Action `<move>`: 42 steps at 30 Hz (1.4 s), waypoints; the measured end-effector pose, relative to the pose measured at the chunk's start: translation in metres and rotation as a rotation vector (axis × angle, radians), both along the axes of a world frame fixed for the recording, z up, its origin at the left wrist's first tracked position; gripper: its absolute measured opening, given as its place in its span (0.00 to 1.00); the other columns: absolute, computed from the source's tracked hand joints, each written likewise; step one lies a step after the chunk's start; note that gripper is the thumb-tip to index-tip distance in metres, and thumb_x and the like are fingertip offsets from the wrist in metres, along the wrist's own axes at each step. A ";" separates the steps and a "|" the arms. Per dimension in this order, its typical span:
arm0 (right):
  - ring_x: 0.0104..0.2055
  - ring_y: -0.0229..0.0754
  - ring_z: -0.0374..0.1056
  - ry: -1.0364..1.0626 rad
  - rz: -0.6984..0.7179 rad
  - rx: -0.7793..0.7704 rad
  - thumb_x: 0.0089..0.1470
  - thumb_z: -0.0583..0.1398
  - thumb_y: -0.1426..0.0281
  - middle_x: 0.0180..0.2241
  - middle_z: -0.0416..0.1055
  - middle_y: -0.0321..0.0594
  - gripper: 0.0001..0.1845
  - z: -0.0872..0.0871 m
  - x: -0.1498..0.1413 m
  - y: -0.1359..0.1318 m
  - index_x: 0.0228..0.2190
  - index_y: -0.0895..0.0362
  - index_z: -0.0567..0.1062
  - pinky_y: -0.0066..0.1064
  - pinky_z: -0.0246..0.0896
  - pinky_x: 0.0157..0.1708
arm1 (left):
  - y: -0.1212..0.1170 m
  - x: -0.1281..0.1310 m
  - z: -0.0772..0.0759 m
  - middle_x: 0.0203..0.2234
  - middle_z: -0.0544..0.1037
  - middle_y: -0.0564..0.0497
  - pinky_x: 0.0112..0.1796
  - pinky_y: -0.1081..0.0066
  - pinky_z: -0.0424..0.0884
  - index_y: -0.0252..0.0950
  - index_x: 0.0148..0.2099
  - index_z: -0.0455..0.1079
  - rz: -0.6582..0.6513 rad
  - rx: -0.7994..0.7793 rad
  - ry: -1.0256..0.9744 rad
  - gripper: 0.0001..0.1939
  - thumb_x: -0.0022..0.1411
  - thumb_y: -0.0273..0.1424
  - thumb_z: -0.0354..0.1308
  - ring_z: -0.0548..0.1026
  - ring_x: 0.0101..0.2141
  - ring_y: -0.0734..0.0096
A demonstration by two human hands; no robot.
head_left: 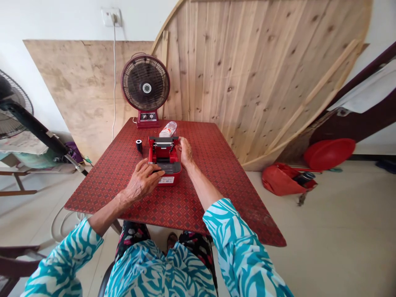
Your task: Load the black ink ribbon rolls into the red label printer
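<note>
A small red printer point(175, 178) stands on the table in front of me, its dark lid point(163, 140) raised at the back. Inside, the red compartment and a dark roller are visible. My left hand point(144, 177) lies over the printer's front left corner, fingers stretched across the dark front panel point(171, 168). What is under those fingertips is hidden. At the raised lid's right side, my right hand point(186, 152) has its fingers closed around the edge. A black ribbon roll point(139, 145) with a white core stands left of the printer.
Behind the printer lies a clear plastic bottle point(168, 128). A dark red fan point(147, 84) stands at the back left of the red patterned table point(229, 185). Wooden boards point(235, 74) lean on the wall. On the floor at right rests a red bag point(278, 179).
</note>
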State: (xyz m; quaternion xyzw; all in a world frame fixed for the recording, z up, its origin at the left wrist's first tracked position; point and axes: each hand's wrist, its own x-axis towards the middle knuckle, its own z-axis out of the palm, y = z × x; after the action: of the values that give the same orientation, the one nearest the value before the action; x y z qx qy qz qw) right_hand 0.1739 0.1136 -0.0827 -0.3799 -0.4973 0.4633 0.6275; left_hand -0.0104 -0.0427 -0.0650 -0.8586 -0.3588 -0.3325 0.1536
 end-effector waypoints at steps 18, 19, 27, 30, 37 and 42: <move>0.41 0.43 0.70 0.087 -0.041 -0.094 0.42 0.64 0.59 0.38 0.77 0.37 0.15 -0.014 0.007 -0.055 0.33 0.52 0.77 0.39 0.66 0.49 | 0.045 -0.011 0.002 0.55 0.73 0.42 0.57 0.53 0.65 0.39 0.56 0.71 0.116 -0.577 -1.051 0.25 0.59 0.43 0.63 0.69 0.58 0.52; 0.40 0.43 0.70 0.102 -0.031 -0.118 0.42 0.64 0.60 0.36 0.77 0.37 0.16 -0.013 0.006 -0.054 0.35 0.52 0.77 0.39 0.66 0.47 | 0.053 -0.011 0.001 0.55 0.73 0.41 0.56 0.53 0.66 0.38 0.56 0.70 0.107 -0.693 -1.163 0.28 0.56 0.44 0.65 0.69 0.58 0.51; 0.42 0.43 0.72 0.078 0.002 -0.136 0.44 0.63 0.62 0.38 0.79 0.36 0.17 -0.017 0.009 -0.051 0.38 0.51 0.77 0.39 0.68 0.46 | 0.066 -0.003 -0.010 0.52 0.77 0.44 0.46 0.64 0.71 0.37 0.57 0.69 -0.053 -1.116 -1.463 0.35 0.44 0.31 0.70 0.76 0.47 0.59; 0.44 0.43 0.72 0.062 0.025 -0.123 0.46 0.62 0.63 0.41 0.79 0.37 0.18 -0.020 0.010 -0.049 0.41 0.51 0.76 0.39 0.69 0.47 | 0.070 -0.002 -0.012 0.47 0.78 0.48 0.41 0.67 0.71 0.37 0.55 0.69 -0.064 -1.142 -1.526 0.34 0.42 0.26 0.68 0.77 0.41 0.64; 0.45 0.43 0.72 0.053 0.048 -0.125 0.46 0.59 0.65 0.45 0.77 0.38 0.21 -0.017 0.007 -0.053 0.44 0.50 0.74 0.39 0.69 0.48 | 0.068 0.004 -0.018 0.46 0.79 0.49 0.40 0.68 0.71 0.37 0.58 0.68 -0.102 -1.101 -1.546 0.37 0.42 0.27 0.68 0.78 0.38 0.67; 0.43 0.43 0.73 0.105 -0.002 -0.176 0.48 0.59 0.61 0.45 0.77 0.40 0.22 -0.025 0.000 -0.056 0.46 0.52 0.73 0.39 0.69 0.46 | 0.050 0.001 -0.027 0.51 0.78 0.48 0.45 0.65 0.72 0.39 0.56 0.70 -0.224 -1.103 -1.579 0.30 0.51 0.39 0.66 0.77 0.47 0.59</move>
State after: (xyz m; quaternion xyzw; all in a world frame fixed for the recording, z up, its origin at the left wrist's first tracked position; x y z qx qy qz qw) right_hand 0.1739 0.0579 -0.1078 -0.4091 -0.4209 0.5239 0.6173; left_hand -0.0090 0.0070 -0.0925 -0.3686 -0.3802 -0.6110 -0.5884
